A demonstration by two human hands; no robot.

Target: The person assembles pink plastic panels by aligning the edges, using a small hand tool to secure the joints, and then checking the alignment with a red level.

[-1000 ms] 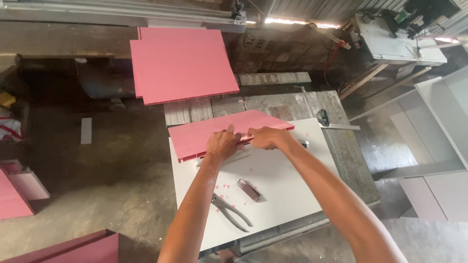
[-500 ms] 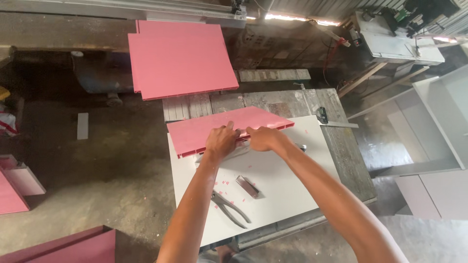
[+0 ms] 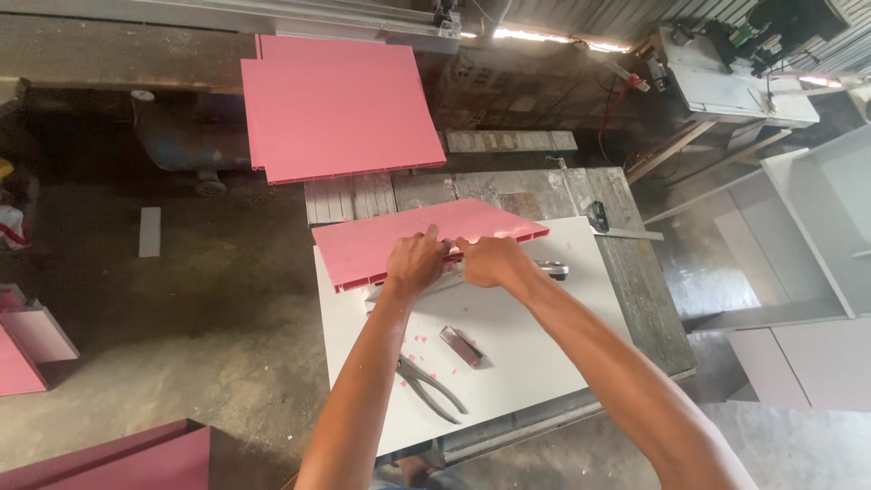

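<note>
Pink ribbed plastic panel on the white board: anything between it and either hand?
Nothing visible. The left hand and right hand both rest directly on the near edge of the pink ribbed plastic panel; pliers lie apart, nearer the person.

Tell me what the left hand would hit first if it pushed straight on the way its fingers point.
The left hand points away from the person, already on the pink panel. Going on, it would slide across that panel; beyond its far edge probably comes the grey workbench top, though depth is unclear.

There is one view only, from a camera on the person's head, looking steeply down and forward along both forearms. It sits close above the left hand (image 3: 415, 263) and right hand (image 3: 490, 259). Beyond the hands it takes in the tabletop (image 3: 635, 272) and the floor (image 3: 181, 345) around it.
</note>
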